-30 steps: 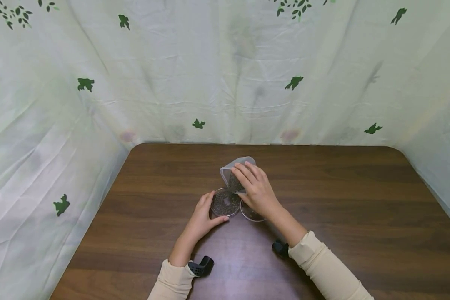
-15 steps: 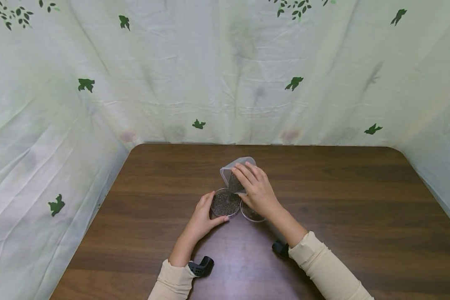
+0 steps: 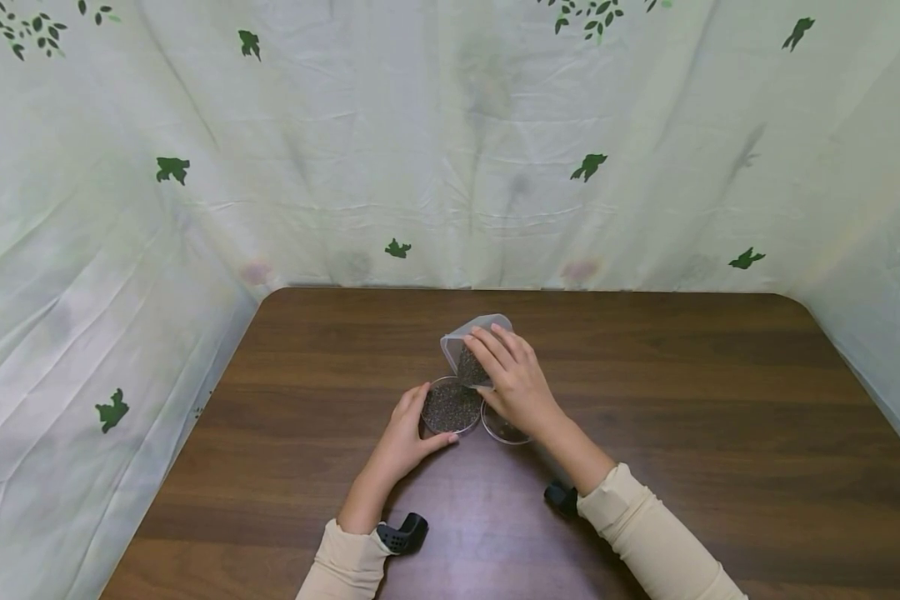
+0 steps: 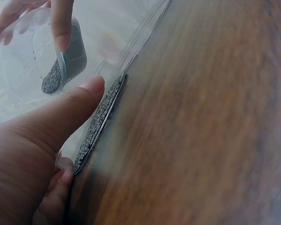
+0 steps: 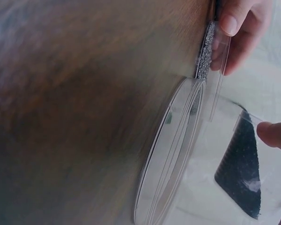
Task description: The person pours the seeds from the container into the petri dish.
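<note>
My left hand [image 3: 405,435] holds a round clear petri dish [image 3: 452,407] on the table, thumb on the near side and fingers on the far left. Dark grey granules [image 4: 97,123] cover the dish's floor. In my right hand [image 3: 521,387] is a clear plastic tub [image 3: 453,343], gripped by its wall and tilted with its mouth low over the dish's right edge. More dark granules [image 5: 241,168] are banked inside the tub against its lower side. Whether any grains are falling cannot be made out.
Another round clear dish or lid [image 3: 504,439] lies just right of the filled one, partly under my right hand. The brown wooden table [image 3: 682,400] meets a pale curtain [image 3: 390,150] behind. Dark wrist devices [image 3: 403,533] sit on both wrists.
The granules now cover the dish evenly; a lighter patch in its middle one second ago is gone. Both hands and the tub have stayed in place.
</note>
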`<control>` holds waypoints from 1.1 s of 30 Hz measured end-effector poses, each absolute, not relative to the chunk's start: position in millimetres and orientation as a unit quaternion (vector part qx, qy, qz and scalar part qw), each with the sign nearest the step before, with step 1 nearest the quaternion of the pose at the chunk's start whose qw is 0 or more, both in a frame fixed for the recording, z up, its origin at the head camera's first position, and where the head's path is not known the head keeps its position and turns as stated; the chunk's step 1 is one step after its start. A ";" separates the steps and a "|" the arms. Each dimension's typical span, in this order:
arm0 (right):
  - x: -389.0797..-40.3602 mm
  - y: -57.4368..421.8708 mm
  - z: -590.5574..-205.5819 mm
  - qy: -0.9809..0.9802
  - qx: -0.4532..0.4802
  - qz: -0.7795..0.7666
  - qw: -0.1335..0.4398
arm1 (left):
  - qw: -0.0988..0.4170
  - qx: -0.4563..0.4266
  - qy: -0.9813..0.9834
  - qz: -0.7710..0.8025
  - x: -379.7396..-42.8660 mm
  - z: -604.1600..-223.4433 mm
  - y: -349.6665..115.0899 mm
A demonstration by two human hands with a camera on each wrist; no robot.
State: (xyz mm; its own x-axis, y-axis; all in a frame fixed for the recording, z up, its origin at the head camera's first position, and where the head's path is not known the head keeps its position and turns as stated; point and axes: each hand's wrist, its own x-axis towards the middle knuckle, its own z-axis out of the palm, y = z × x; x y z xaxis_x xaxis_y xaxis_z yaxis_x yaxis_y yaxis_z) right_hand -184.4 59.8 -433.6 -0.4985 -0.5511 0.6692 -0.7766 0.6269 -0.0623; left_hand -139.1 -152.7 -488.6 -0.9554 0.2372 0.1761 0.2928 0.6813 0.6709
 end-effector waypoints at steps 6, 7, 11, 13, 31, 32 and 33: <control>-184.4 60.1 -432.9 -0.854 0.371 0.207 0.300 | 0.046 -0.148 -0.914 -0.374 -140.1 -489.8 -152.5; -184.4 60.0 -433.0 -0.856 0.365 0.215 0.296 | 0.047 -0.148 -0.914 -0.375 -140.2 -489.9 -152.4; -184.7 59.1 -433.4 -0.863 0.335 0.257 0.278 | 0.051 -0.149 -0.913 -0.377 -140.4 -489.8 -152.3; -184.7 58.8 -432.8 -0.864 0.320 0.283 0.266 | 0.052 -0.149 -0.912 -0.378 -140.5 -489.9 -152.5; -178.7 63.4 -427.2 -0.834 0.205 0.478 0.185 | 0.049 -0.149 -0.912 -0.379 -141.3 -489.3 -151.9; -178.3 64.0 -427.2 -0.831 0.199 0.486 0.183 | 0.049 -0.148 -0.912 -0.379 -141.3 -489.3 -151.9; -178.0 64.7 -427.2 -0.829 0.194 0.492 0.182 | 0.049 -0.148 -0.912 -0.379 -141.3 -489.3 -151.9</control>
